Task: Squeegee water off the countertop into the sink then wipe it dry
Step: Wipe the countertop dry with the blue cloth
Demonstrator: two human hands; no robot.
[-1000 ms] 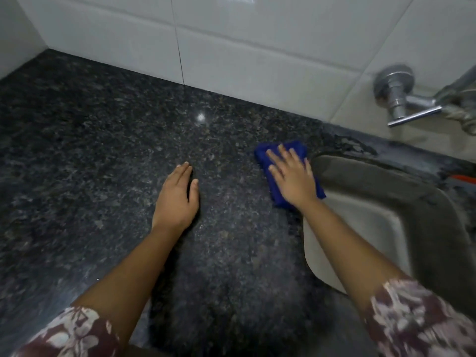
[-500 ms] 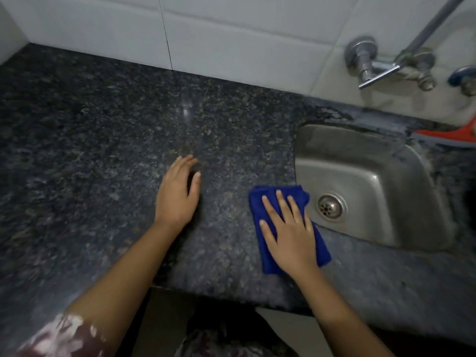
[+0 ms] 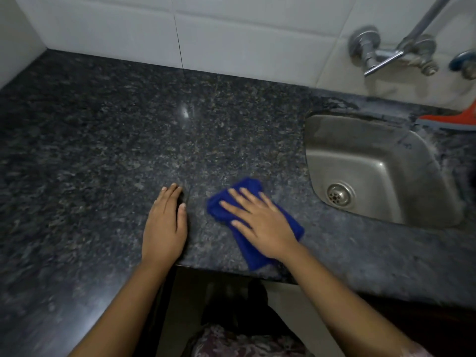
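Observation:
A dark speckled granite countertop [image 3: 108, 155] fills most of the view. My right hand [image 3: 260, 222] lies flat with spread fingers on a folded blue cloth [image 3: 247, 251], pressing it onto the counter near the front edge, left of the steel sink [image 3: 360, 161]. My left hand [image 3: 164, 225] rests palm down on the bare counter just left of the cloth, holding nothing. An orange squeegee [image 3: 453, 119] lies at the sink's far right rim, partly cut off by the frame.
A metal tap [image 3: 381, 54] juts from the white tiled wall [image 3: 231, 34] above the sink. The sink drain [image 3: 338, 195] sits at its near left. The counter's front edge [image 3: 231, 270] runs just below my hands, with dark floor beneath.
My right hand has drawn the blue cloth from the sink's back corner toward the front edge, then leftward closer to my left hand. My left hand has stayed flat on the counter.

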